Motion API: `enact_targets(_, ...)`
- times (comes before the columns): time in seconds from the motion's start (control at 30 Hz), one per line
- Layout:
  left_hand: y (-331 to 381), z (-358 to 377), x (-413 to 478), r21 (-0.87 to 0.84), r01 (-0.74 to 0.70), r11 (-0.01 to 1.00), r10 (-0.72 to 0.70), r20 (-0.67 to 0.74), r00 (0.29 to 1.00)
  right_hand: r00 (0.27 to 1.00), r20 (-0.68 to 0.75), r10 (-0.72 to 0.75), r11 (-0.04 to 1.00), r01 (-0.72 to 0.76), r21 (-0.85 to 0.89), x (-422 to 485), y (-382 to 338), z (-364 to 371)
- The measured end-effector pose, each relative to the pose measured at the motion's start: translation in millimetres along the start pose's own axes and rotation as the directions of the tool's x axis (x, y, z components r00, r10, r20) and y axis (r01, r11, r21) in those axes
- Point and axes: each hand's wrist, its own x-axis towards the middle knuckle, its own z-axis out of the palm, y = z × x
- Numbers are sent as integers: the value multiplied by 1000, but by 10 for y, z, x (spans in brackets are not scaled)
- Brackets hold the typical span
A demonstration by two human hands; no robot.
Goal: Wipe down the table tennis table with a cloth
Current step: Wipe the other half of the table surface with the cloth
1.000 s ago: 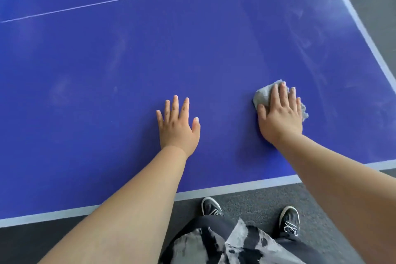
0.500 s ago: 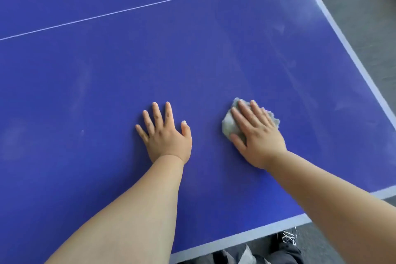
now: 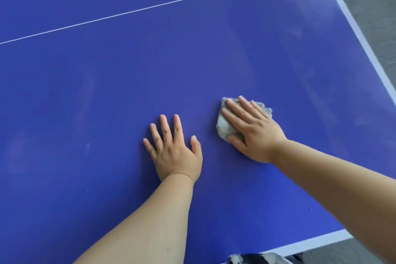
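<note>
Bright even light, pale sheen on the far-right table (image 3: 300, 28), sharp focus

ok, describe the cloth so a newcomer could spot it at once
On the blue table tennis table, look right of the middle. The cloth is a small crumpled grey wad under the right hand's flat fingers; the left hand beside it rests on bare table.

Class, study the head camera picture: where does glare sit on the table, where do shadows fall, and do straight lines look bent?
Head view: glare washes the table toward its far right corner; soft shadows hug the left hand and the right hand pressing the cloth; the white side line curves slightly, wide-angle distortion.
</note>
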Motion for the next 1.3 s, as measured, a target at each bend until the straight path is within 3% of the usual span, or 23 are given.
enact_targets(0.03, 1, 5, 0, 7, -2, 1000, 2, -2, 1000, 977, -38, 208, 978, -207, 31, 122, 172, -71)
enact_targets(0.1, 2, 13, -1, 17, -4, 1000, 4, -7, 1000, 804, -47, 593, 803, -587, 107, 386, 435, -197)
enact_targets(0.13, 4, 14, 2, 17, -5, 1000, 6, -10, 1000, 712, -32, 701, 709, -692, 132, 540, 474, -234)
enact_targets(0.17, 5, 12, 2, 16, -7, 1000, 7, -11, 1000, 665, -19, 746, 661, -738, 135, 679, 433, -257)
enact_targets(0.2, 5, 9, 0, 15, -7, 1000, 7, -10, 1000, 682, -20, 731, 679, -723, 124, 781, 339, -255)
enact_targets(0.23, 3, 3, -2, 14, -6, 1000, 6, -7, 1000, 756, -32, 654, 755, -648, 105, 838, 213, -241)
enact_targets(0.3, 0, -13, -5, 2, -4, 1000, 4, 2, 1000, 948, -38, 316, 948, -315, 42, 766, -116, -155)
enact_targets(0.33, -1, -22, -3, -4, -5, 1000, 5, 9, 1000, 993, -9, 120, 993, -120, 17, 629, -301, -79)
enact_targets(0.4, 2, -35, 4, 5, -12, 1000, 12, 26, 1000, 985, 61, -164, 986, 163, 15, 263, -551, 62)
enact_targets(0.47, 7, -38, 3, 12, -15, 1000, 14, 28, 1000, 950, 85, -299, 954, 299, 19, 116, -432, 67)
enact_targets(0.53, 9, -37, 3, -7, -7, 1000, 7, 18, 1000, 984, 36, -177, 984, 177, 11, 233, -154, 1)
enact_targets(0.6, 8, -33, 7, -6, 0, 1000, 1, 20, 1000, 980, -44, 193, 979, -189, 72, 471, 113, -129)
enact_targets(0.67, -3, -22, 0, 1, -3, 1000, 3, 16, 1000, 854, -64, 516, 853, -507, 123, 646, 225, -173)
enact_targets(0.7, -8, -15, -5, -1, -5, 1000, 5, 12, 1000, 808, -68, 586, 808, -576, 121, 682, 221, -160)
enact_targets(1.03, 3, -100, 36, -57, -53, 997, 53, 9, 999, 846, -79, 527, 849, -521, 86, 782, 317, -194)
enact_targets(1.2, -84, -316, 1000, -128, -24, 992, 19, -44, 999, 844, -105, 526, 850, -521, 70, 1319, 582, -279)
enact_targets(1.3, -89, -358, 1580, -29, -17, 999, 18, 12, 1000, 856, -108, 506, 863, -502, 64, 1576, 702, -320)
